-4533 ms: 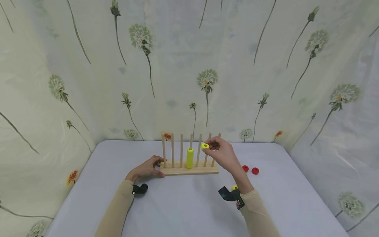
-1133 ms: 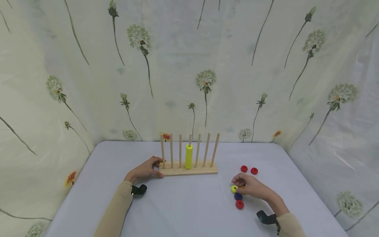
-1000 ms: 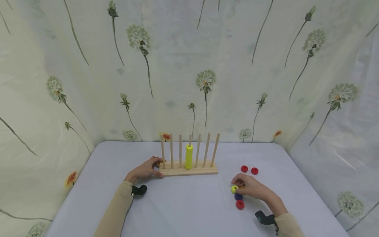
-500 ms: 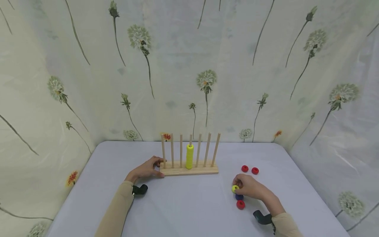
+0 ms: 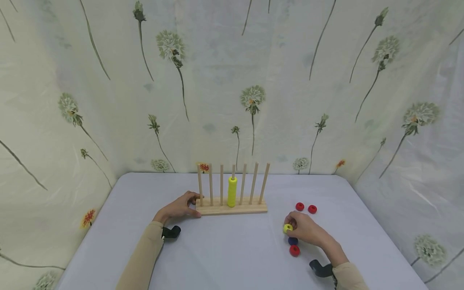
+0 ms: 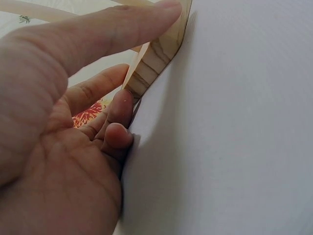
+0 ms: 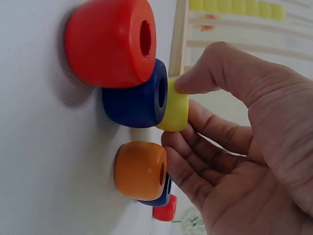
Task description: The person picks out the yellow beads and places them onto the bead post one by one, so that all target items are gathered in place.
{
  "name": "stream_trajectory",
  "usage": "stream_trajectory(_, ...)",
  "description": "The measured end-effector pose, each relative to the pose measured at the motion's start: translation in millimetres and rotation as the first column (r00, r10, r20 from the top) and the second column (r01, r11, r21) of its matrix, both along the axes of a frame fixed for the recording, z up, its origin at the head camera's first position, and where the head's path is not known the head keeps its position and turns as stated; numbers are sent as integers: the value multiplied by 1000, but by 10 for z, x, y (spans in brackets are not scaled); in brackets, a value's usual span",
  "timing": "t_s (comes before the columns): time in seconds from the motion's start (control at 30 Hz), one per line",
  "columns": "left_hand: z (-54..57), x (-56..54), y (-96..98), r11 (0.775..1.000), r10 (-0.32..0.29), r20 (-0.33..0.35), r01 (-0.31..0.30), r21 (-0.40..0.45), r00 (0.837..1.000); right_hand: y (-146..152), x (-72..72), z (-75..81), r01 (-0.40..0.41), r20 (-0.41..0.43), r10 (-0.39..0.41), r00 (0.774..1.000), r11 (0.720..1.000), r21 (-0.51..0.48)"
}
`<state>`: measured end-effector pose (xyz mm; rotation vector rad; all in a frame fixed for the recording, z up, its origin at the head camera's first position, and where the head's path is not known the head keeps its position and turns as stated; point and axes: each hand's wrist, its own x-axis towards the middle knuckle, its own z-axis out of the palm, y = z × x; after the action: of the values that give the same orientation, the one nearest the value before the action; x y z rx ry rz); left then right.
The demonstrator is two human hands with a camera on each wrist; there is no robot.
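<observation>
My left hand (image 5: 179, 207) holds the left end of the wooden peg rack (image 5: 217, 210), thumb at the front edge and fingers behind. Several upright pegs stand on its base. A stack of yellow beads (image 5: 232, 193) sits on the middle peg, whose tip shows above it. To the right of the rack, my right hand (image 5: 308, 228) pinches a yellow bead (image 5: 288, 228) between thumb and fingers. In the right wrist view, a blue bead (image 7: 134, 100) and a red bead (image 7: 115, 44) are close by it, and an orange bead (image 7: 139, 171) lies under the fingers.
Two red beads (image 5: 299, 206) (image 5: 312, 209) lie farther back on the white table (image 5: 224, 253). Another blue bead (image 7: 160, 199) shows partly behind the orange one. A flower-printed curtain (image 5: 210, 80) hangs behind and along both sides.
The right hand has come from above the rack down to the loose beads and now pinches another yellow bead, slightly raised. The yellow stack has grown taller. The left hand stays put.
</observation>
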<state>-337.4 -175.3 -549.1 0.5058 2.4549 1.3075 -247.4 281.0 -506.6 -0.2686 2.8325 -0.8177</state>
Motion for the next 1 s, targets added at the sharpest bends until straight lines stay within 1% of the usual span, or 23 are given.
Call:
stream_trajectory(0.23, 3, 13, 2, 1000, 0, 18, 0, 2, 1000, 10, -4, -38, 10, -5, -10, 1000, 999, -34)
stream_trajectory(0.4, 8, 14, -4, 1000, 2, 6, -2, -9, 1000, -12, -28, -48, 1, -32, -3, 999, 998, -69)
stream_trajectory(0.47, 13, 13, -8, 1000, 1, 1, -1, -13, 1000, -43, -32, -28, -8, -48, 4, 999, 996, -94)
stream_trajectory(0.57, 18, 11, -12, 1000, 2, 0, -2, -14, 1000, -121, -23, 42, -22, -65, 12, 998, 989, -145)
stream_trajectory(0.67, 18, 8, -16, 1000, 1, -3, -1, -11, 1000, -227, -9, 143, -44, -87, 28, 996, 981, -191)
stream_trajectory(0.8, 13, 4, -14, 1000, -3, -5, 3, -1, 1000, -406, -13, 276, -57, -129, 28, 991, 972, -230)
stream_trajectory(0.9, 10, 1, -10, 1000, -10, -10, 10, 7, 1000, -567, -31, 386, -57, -171, 14, 985, 966, -251)
stream_trajectory(1.0, 14, 4, -4, 1000, -14, -13, 15, 9, 1000, -739, -60, 532, -57, -241, -5, 970, 967, -250)
